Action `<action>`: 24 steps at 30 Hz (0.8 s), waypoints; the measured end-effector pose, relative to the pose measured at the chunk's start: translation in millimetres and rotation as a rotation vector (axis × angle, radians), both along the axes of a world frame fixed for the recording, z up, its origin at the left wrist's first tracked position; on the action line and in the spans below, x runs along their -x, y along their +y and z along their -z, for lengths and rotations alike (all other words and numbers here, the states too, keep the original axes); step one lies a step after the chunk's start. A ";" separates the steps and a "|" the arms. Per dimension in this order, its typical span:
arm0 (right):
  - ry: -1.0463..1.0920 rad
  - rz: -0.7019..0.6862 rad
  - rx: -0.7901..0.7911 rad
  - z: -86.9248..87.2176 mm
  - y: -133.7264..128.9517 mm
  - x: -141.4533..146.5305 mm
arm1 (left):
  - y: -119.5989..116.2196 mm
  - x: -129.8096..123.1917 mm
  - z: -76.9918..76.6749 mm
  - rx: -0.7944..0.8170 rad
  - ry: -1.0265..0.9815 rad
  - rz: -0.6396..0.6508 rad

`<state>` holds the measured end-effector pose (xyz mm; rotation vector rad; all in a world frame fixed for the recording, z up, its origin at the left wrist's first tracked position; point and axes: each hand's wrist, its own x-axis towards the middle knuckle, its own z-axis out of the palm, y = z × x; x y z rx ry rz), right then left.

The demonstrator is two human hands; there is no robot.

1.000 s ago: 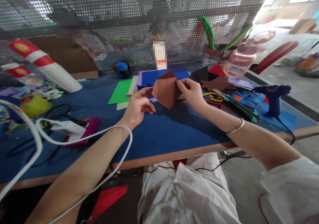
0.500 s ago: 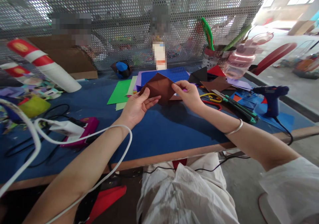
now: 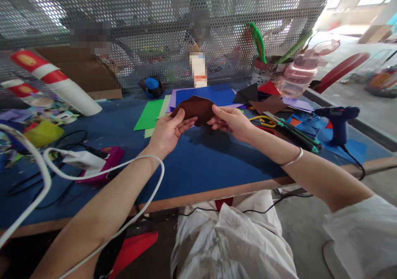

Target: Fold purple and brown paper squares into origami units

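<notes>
A sheet of brown paper (image 3: 196,108), bent or folded, is held up above the blue table between my two hands. My left hand (image 3: 169,130) pinches its left edge, thumb in front and fingers behind and below. At the right edge, my right hand (image 3: 231,122) grips the paper between thumb and fingers. Behind it lie blue sheets (image 3: 206,95) and a green sheet (image 3: 149,114). To the right of my right hand are yellow-handled scissors (image 3: 265,120) and a green utility knife (image 3: 299,134).
A blue glue gun (image 3: 338,124) stands at the right, near a pink bottle (image 3: 298,76). At left are a magenta power strip (image 3: 107,163), a looping white cable (image 3: 163,175) and a red-and-white tube (image 3: 56,78). Perforated metal mesh (image 3: 161,6) rises behind the table.
The brown paper has tilted and now looks flatter and darker. My right hand has turned and shifted slightly down, its fingers now under the paper's right side. My left hand has barely moved.
</notes>
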<state>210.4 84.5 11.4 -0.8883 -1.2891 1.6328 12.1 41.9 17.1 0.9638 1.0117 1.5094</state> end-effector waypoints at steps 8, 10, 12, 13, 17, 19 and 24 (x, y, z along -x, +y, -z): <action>0.069 0.012 -0.002 -0.6 0.6 -0.3 | 1.2 2.5 1.6 -0.051 0.077 -0.004; 0.074 -0.008 -0.047 0.2 0.1 -0.2 | -0.2 0.5 0.7 -0.084 0.095 0.008; 0.074 -0.018 -0.096 1.6 -0.2 0.4 | -2.2 -2.1 -0.4 -0.116 0.094 0.019; 0.075 -0.018 -0.117 2.6 -0.3 0.9 | -3.2 -3.2 -0.9 -0.134 0.090 0.022; 0.086 0.009 -0.165 6.7 0.4 2.6 | -5.8 -3.6 -1.4 -0.174 0.062 -0.011; 0.112 0.032 -0.192 8.1 1.2 3.0 | -5.4 -1.8 -1.0 -0.171 0.060 -0.030; 0.171 0.067 -0.251 9.4 3.3 2.7 | -2.6 0.5 0.3 -0.129 0.042 0.023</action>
